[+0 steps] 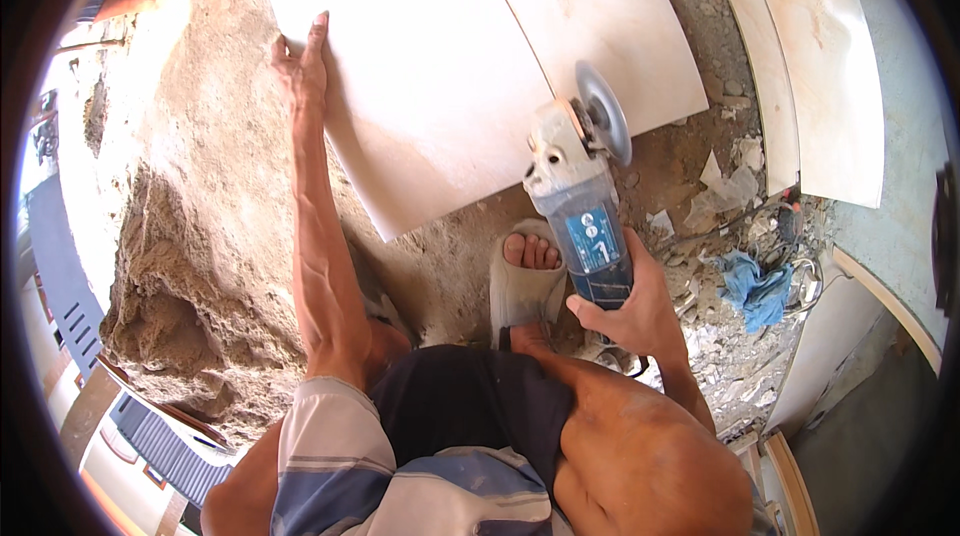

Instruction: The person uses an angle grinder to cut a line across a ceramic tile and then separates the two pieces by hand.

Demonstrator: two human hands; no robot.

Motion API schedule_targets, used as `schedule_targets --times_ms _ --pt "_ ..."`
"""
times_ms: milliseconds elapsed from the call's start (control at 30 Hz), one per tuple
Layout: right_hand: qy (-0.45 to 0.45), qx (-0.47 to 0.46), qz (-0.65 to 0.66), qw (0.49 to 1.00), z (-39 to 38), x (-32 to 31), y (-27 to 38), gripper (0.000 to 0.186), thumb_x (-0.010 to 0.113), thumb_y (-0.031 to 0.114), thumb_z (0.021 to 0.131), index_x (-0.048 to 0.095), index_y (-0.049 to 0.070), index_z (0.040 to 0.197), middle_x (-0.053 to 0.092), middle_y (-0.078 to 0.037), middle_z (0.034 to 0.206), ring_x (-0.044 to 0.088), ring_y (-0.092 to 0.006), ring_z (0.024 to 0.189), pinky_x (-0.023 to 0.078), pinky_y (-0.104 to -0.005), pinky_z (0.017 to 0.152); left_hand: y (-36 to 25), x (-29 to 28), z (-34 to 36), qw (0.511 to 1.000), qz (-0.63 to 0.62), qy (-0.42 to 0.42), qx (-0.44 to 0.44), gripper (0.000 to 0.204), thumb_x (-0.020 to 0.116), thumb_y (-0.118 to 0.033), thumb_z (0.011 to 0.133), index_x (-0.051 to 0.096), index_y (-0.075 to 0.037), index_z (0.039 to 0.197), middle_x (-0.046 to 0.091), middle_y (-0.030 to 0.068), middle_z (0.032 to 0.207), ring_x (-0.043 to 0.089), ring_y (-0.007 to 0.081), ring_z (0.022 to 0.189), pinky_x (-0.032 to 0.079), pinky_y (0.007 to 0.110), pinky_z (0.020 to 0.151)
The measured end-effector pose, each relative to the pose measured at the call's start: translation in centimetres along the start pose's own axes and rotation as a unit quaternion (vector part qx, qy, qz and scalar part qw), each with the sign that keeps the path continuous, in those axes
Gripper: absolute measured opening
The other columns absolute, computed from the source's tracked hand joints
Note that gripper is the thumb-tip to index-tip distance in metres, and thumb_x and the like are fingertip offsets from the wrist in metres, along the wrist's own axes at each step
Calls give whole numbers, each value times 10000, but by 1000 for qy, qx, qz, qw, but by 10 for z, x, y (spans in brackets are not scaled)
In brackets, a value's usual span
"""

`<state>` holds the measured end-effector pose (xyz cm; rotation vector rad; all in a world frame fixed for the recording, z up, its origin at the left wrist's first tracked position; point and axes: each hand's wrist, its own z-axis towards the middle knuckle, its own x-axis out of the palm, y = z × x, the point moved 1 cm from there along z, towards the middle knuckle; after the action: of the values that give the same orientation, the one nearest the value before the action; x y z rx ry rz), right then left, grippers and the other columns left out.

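A large pale tile (pixel 420 86) lies in front of me, with a thin dark line running from its far edge towards its near edge. My left hand (pixel 303 71) holds the tile's left edge, thumb on top and the other fingers curled at the side. In my right hand (pixel 640 306) is a blue-grey angle grinder (pixel 590 221), gripped round its body. The grinder's round disc (pixel 603 111) stands on edge over the tile's near right part, to the right of the line; whether it touches the tile I cannot tell.
My sandalled foot (pixel 530 276) is just left of the grinder. Rubble and a blue cloth (pixel 755 288) lie to the right. Cut tile pieces (pixel 825 66) lean by the right wall (pixel 915 166). A rough earthen mound (pixel 190 286) rises on the left.
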<state>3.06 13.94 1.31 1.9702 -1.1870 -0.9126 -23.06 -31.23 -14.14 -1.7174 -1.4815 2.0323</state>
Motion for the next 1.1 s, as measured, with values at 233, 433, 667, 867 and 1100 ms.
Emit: schedule_targets --times_ms 233,433,667,867,1100 --pt "-25 -98 -5 995 145 16 81 610 876 277 825 611 -51 1265 764 -197 1031 773 -293 907 617 -439 861 -22 3 -20 995 -84 7 51 1118 912 -694 817 564 146 1467 759 311 1223 754 426 1117 629 648 966" --pt "-18 -135 14 991 252 32 133 552 875 290 798 628 -45 1161 748 -187 942 757 -271 797 625 -397 749 -30 3 -37 990 -135 -3 44 844 904 -586 902 653 105 1316 792 271 1084 780 371 1023 647 597 920" --pt "-22 -168 27 985 346 53 141 596 884 338 736 642 -34 1134 712 -163 886 735 -253 754 621 -393 682 -30 3 -37 989 -141 -23 44 744 893 -542 931 669 76 1281 792 241 1041 783 339 957 655 576 878" --pt "-39 -165 2 985 386 49 139 563 873 357 725 666 -16 1092 716 -148 869 729 -263 741 621 -407 679 -22 6 -33 990 -137 -15 32 744 889 -556 926 679 51 1302 793 222 1039 782 336 952 649 592 887" --pt "-38 -148 -18 988 396 50 145 638 883 367 709 681 -56 1142 738 -170 854 746 -271 714 623 -412 649 -27 1 -35 996 -88 10 -13 814 839 -563 967 635 76 1429 807 203 1200 765 301 1139 595 544 1056"
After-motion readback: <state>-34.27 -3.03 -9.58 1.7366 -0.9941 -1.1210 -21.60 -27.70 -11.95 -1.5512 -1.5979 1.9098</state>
